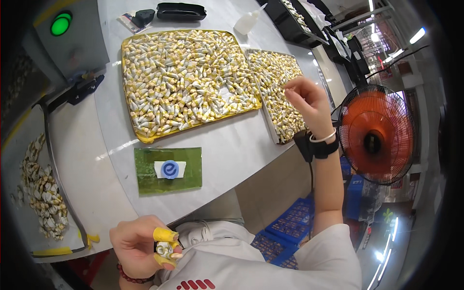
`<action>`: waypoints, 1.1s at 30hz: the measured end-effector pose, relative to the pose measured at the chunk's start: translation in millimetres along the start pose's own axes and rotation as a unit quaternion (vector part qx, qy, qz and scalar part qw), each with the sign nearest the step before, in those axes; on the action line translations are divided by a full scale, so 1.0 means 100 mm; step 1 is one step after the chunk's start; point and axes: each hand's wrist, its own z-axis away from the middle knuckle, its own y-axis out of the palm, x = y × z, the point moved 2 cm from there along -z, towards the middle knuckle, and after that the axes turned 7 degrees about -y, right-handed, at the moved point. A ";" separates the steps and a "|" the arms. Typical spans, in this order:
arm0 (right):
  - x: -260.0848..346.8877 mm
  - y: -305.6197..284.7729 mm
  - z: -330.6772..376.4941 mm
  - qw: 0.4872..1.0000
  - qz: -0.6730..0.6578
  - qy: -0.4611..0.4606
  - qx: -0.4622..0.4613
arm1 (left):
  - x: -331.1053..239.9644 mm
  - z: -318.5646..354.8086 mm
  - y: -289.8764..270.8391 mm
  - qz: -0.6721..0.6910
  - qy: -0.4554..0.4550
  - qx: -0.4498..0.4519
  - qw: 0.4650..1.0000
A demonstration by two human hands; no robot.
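Yellow wraps [166, 235] on left hand [140, 244], near left: thumb and fingers curled, pinching small white-yellow pieces [164, 248]; long axis unclear. Farther, mid-scene: large tray [203, 123], heaped with slim pieces [188, 77] lying every which way. Right: second tray [271, 123], likewise heaped, right hand [309, 104] over its right side, far nearer to it than left hand; thumb and forefinger almost meeting, anything between too small to tell.
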 end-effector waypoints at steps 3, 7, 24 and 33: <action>0.22 0.21 0.14 0.994 -0.095 0.020 0.045 | -0.02 0.01 0.00 0.013 0.012 0.000 1.000; 0.62 0.62 0.24 0.976 -0.116 -0.046 0.177 | -0.01 0.06 -0.07 0.052 0.012 -0.005 0.999; 0.96 1.45 0.18 0.922 0.055 -0.291 0.251 | 0.00 0.17 -0.16 0.080 0.019 -0.016 0.996; 1.00 1.49 0.21 0.895 0.130 -0.323 0.279 | 0.02 0.15 -0.20 0.126 0.029 -0.034 0.991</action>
